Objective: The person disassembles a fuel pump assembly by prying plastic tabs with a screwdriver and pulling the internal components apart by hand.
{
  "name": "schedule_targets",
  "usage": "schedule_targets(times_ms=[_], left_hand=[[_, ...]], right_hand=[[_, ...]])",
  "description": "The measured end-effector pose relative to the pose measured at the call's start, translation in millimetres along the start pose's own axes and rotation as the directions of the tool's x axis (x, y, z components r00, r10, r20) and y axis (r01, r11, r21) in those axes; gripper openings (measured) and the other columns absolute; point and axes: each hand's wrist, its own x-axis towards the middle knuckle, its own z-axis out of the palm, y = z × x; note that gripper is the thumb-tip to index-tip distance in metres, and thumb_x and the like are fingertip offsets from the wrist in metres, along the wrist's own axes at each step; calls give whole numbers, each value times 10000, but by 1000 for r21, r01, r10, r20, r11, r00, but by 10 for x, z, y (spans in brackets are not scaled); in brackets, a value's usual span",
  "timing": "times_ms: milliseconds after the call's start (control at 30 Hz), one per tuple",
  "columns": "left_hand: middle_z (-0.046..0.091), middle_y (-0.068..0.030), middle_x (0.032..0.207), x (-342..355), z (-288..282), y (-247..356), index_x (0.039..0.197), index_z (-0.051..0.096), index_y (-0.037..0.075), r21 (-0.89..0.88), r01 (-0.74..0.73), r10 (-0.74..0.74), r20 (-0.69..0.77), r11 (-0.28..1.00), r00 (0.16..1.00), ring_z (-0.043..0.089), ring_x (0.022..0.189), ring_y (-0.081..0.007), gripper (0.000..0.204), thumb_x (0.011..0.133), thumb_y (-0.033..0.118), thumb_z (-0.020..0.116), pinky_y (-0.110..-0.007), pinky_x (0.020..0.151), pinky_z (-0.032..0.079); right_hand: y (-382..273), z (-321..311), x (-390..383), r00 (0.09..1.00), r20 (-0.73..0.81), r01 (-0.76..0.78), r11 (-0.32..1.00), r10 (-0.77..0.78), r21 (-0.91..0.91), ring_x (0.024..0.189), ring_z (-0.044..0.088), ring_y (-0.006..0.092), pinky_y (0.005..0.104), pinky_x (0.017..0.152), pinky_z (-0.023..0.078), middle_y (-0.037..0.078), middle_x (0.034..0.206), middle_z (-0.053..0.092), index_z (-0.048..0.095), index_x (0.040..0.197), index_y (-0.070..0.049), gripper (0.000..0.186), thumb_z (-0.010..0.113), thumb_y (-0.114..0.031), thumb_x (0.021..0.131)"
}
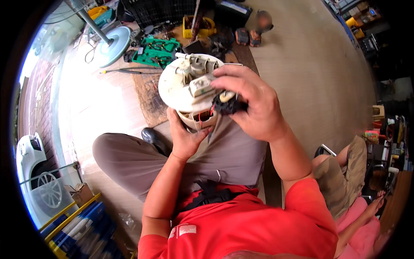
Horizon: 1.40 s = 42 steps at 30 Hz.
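Note:
A cream plastic assembly point(174, 84) with a round flanged top, moulded ports and a connector block point(199, 87) is held up in front of me over my lap. My left hand point(184, 139) grips the cylindrical lower body point(194, 119) from beneath, where a red wire runs past an opening. My right hand point(261, 105) has its fingers closed over a black component point(226, 105) with a cream piece on it, beside the flange; its fingertips reach the upper moulding. What lies under those fingers is partly hidden.
Beyond are a worn board point(151, 103), a green tool case point(155, 56), a yellow tray point(189, 30), orange-black batteries point(248, 37) and a pedestal fan base point(113, 52). Stacked blue bins point(86, 220) stand lower left; another person point(338, 181) sits at right near cluttered shelves. A white car point(32, 155) is outside.

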Motion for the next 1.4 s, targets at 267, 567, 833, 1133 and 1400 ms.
schedule_targets(times_ms=[267,567,833,1133,1400], left_hand=[[641,-115,1278,353,-194,438,1350,525,-5,-343,-31,69,97,939,993,626,1144,-205,670,752,46,825,-352,965,507],[528,-96,1435,107,-527,-486,1370,556,64,166,-38,-2,233,985,973,494,1319,-245,554,913,320,736,-397,1076,413],[494,-56,1487,194,-460,-493,1434,513,109,-116,116,-75,311,986,948,439,1374,-242,535,939,195,697,-400,1170,298],[623,-98,1300,238,-413,-489,1361,550,57,-55,179,-171,124,982,977,567,1205,-266,618,802,151,796,-393,1084,401],[471,-75,1500,215,-488,-524,1468,460,141,-167,352,-280,345,921,896,402,1404,-239,579,953,320,656,-415,1179,289]], right_hand=[[-397,16,567,975,138,162,982,-174,92,975,676,304,345,845,538,213,1110,663,654,1056,-4,400,721,93,674],[-109,340,785,978,128,165,986,-166,17,956,671,302,337,794,540,201,1130,647,672,1048,-39,362,767,12,703],[614,689,593,995,90,44,996,-51,74,988,652,291,315,790,529,244,1211,605,656,1129,-34,476,804,28,681],[694,808,566,959,237,-174,983,157,52,965,673,268,319,754,582,168,1214,593,619,1167,-20,553,788,125,661],[705,860,498,961,242,-163,980,132,114,966,674,336,351,739,596,191,1184,603,621,1162,-29,587,819,74,620]])
